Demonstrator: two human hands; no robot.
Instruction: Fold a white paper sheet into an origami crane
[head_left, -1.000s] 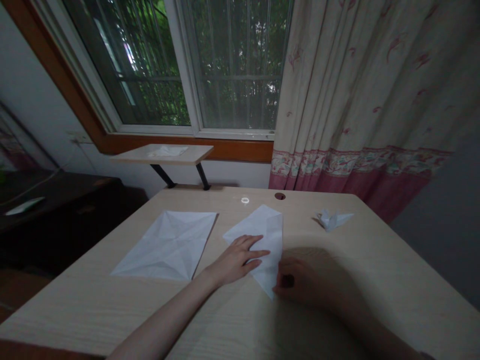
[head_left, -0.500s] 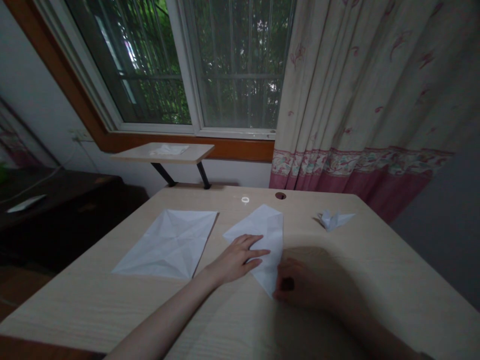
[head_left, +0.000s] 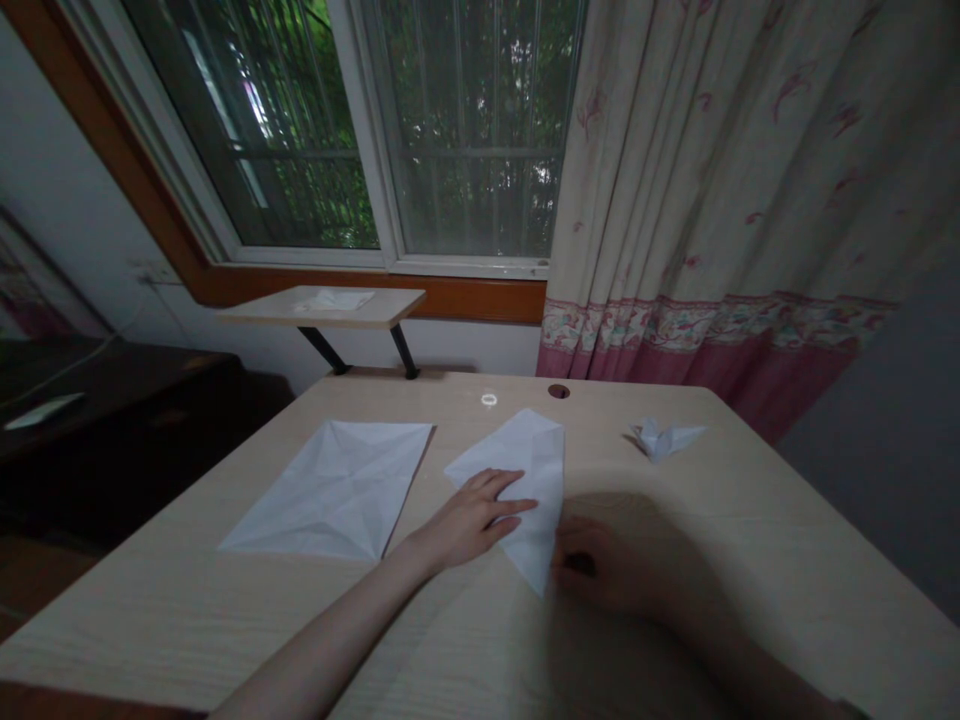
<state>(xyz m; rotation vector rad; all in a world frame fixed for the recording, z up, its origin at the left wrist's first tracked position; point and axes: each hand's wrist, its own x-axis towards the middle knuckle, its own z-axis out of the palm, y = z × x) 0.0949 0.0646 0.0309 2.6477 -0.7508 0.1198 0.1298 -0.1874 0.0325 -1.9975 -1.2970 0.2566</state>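
Observation:
A folded white sheet of paper (head_left: pixel 541 460) lies on the pale wooden table (head_left: pixel 255 630), its lower end narrowing to a point. My left hand (head_left: pixel 484 512) rests flat on it with the fingers spread. At the sheet's lower right edge is my right hand (head_left: pixel 592 562), in shadow, its fingers curled and bent together; whether they pinch the paper's edge is too dark to make out. To the left lies a creased, unfolded white sheet (head_left: pixel 337 490). A small folded paper figure (head_left: pixel 664 438) stands at the right.
A small raised shelf (head_left: pixel 382 308) on black legs holds some white paper. Near the table's back edge are a small white ring (head_left: pixel 489 400) and a round hole (head_left: pixel 559 391). Behind are a window and a floral curtain (head_left: pixel 675 200). A dark cabinet (head_left: pixel 150 390) stands left.
My right hand has shifted slightly up and right, uncovering the paper's lower tip. My left hand stays in the same place on the sheet.

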